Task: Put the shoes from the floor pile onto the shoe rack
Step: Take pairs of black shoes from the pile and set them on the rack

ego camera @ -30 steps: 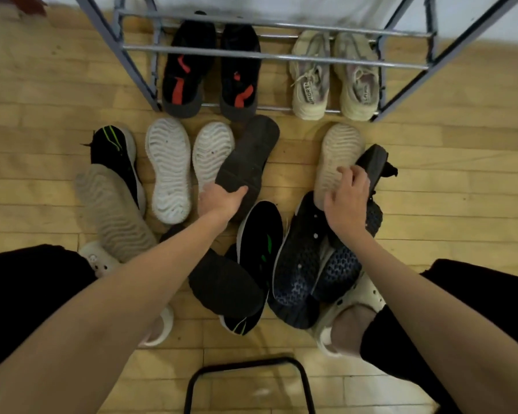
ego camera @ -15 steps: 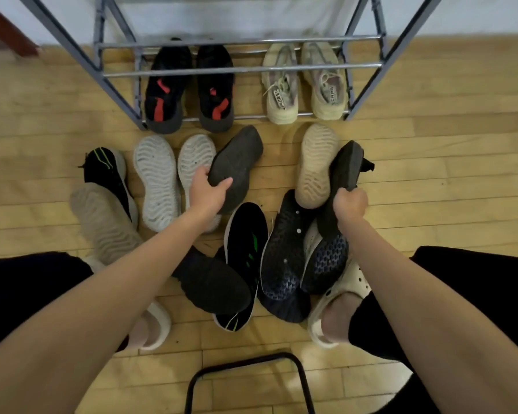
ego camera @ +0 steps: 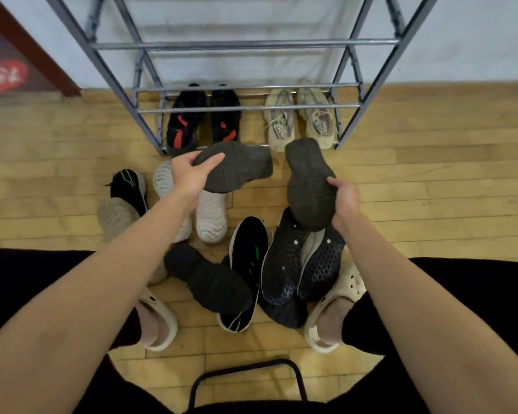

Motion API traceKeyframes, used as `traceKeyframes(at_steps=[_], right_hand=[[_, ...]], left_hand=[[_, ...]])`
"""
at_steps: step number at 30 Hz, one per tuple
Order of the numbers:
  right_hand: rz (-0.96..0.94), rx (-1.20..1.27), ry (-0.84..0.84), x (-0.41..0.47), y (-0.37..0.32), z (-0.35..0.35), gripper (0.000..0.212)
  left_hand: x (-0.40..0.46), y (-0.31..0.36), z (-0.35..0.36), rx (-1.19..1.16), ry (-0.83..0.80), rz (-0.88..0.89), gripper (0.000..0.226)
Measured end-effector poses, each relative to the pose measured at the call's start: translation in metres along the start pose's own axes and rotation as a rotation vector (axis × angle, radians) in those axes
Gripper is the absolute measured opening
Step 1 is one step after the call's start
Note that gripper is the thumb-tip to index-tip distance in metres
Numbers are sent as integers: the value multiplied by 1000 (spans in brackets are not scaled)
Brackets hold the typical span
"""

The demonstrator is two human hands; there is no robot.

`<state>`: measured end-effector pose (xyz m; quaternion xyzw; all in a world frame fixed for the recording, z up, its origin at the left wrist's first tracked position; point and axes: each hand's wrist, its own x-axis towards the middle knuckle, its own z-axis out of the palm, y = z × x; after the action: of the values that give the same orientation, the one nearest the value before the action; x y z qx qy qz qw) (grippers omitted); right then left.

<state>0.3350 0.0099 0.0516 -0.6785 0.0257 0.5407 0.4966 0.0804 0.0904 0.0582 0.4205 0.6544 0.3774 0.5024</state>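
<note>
Wooden floor, hands gripping dark shoes

My left hand and right hand are bare: no gloves, rings, watch or bands visible. Both forearms are uncovered up to the frame's edge, with no sleeve in view. I wear black clothing over both legs, plain, with no visible markings. On my feet are cream slip-on clogs of moulded foam, worn without socks: the left clog has a smooth rounded rim, the right clog shows round ventilation holes across its top.
</note>
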Motion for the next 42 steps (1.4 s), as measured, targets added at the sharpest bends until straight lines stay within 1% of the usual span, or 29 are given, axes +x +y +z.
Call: traceKeyframes(at_steps=[2,4,7,10,12,13,15,16,17,19,20,21,22,24,25,27,29,30,31,32,33,34,35,36,37,38,39,40,42], right_hand=[[154,-20,-195,-13,3,1,36],[230,-28,-290,-22,10,5,40],[286,-41,-296,-36,19,16,42],[308,-96,-302,-48,34,23,38],[248,-137,-263,-54,43,28,32],[197,-164,-239,-55,45,30,38],[72,-228,-202,-52,45,34,70],[21,-256,-218,-53,44,35,75],[-7,-274,-258,-54,42,38,66],[21,-252,-333,-57,39,43,27],[43,-217,-367,-58,37,45,16],[51,-186,-398,-58,36,48,13],[60,-166,-416,-59,34,50,13],[115,-146,-393,-60,30,57,13],[142,-161,-361,-61,27,61,12],[200,-232,-318,-59,23,69,15],[289,-289,-303,-56,24,74,21],[332,-312,-296,-53,27,75,24],[364,-325,-289,-50,31,75,26],[381,-319,-284,-48,34,75,27],[379,-293,-279,-45,37,75,28],[353,-262,-272,-41,39,75,29],[302,-253,-268,-37,39,75,34],[230,-293,-270,-33,39,76,40],[153,-393,-271,-30,40,76,47],[81,-535,-267,-28,40,77,50],[16,-686,-249,-24,41,77,50],[-46,-819,-217,-20,44,76,47],[-149,-986,-136,-5,49,70,38]], left_hand=[[-1,8,-11,-42,6,-32,18],[-4,10,-21,-98,13,-70,22],[-15,4,-28,-215,16,-147,19],[-21,-6,-37,-271,62,-200,13],[-20,-8,-46,-249,121,-233,16],[-19,-7,-49,-207,169,-226,18],[-16,-1,-54,-37,245,-156,23],[-16,4,-56,80,247,-128,26],[-14,9,-58,193,228,-124,28],[-12,17,-60,331,140,-167,24],[-13,21,-61,356,93,-196,18],[-12,24,-61,373,67,-228,10],[-11,25,-62,398,60,-245,8],[-7,23,-66,462,74,-265,37],[-5,24,-68,496,77,-285,41],[-1,23,-70,495,40,-349,25],[4,25,-68,343,34,-395,14],[6,26,-67,254,36,-399,14],[10,25,-64,181,24,-393,22],[15,23,-61,143,-6,-387,42],[18,22,-58,132,-40,-386,67],[20,22,-56,133,-68,-379,92],[22,19,-56,142,-93,-356,108],[23,13,-57,174,-118,-307,111],[24,5,-60,243,-144,-245,102],[25,-3,-64,330,-160,-177,87],[27,-13,-69,395,-164,-112,75],[29,-24,-74,432,-161,-50,72],[34,-43,-79,424,-156,55,85]])
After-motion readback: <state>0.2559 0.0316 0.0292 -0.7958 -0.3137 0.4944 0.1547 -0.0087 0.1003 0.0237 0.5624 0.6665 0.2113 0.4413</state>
